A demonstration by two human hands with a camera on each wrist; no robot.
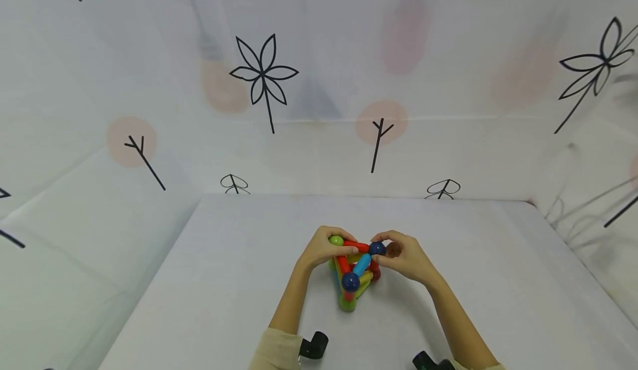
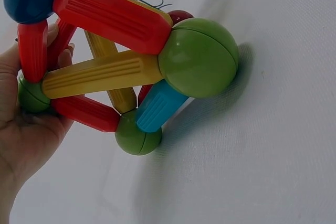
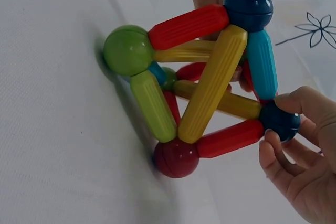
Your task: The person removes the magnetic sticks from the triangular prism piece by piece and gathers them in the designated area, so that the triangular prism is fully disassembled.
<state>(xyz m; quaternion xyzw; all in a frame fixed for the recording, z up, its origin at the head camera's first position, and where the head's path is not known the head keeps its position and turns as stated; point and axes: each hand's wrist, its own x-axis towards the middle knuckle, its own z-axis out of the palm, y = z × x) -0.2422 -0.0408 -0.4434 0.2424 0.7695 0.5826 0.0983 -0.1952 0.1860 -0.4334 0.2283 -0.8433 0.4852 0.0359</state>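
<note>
A frame of coloured toy rods and balls (image 1: pixel 363 263), like a magnetic building set, stands on the white table between the hands. At its upper left corner, my left hand (image 1: pixel 320 248) grips a green ball (image 2: pixel 31 97) and the red rod (image 1: pixel 356 246) beside it, thumb in front. My right hand (image 1: pixel 407 259) pinches a dark blue ball (image 3: pixel 282 121) between thumb and fingers, where red, yellow and light blue rods meet. A second dark blue ball (image 3: pixel 248 7) is at the near top corner. Low down are a larger green ball (image 2: pixel 198 57) and a dark red ball (image 3: pixel 176 158).
The white table (image 1: pixel 239 281) extends around the frame on all sides. Behind and beside it hangs a pale cloth (image 1: pixel 319 154) printed with leaves and pink dots. Black wrist cameras (image 1: pixel 315 345) sit at both sleeves.
</note>
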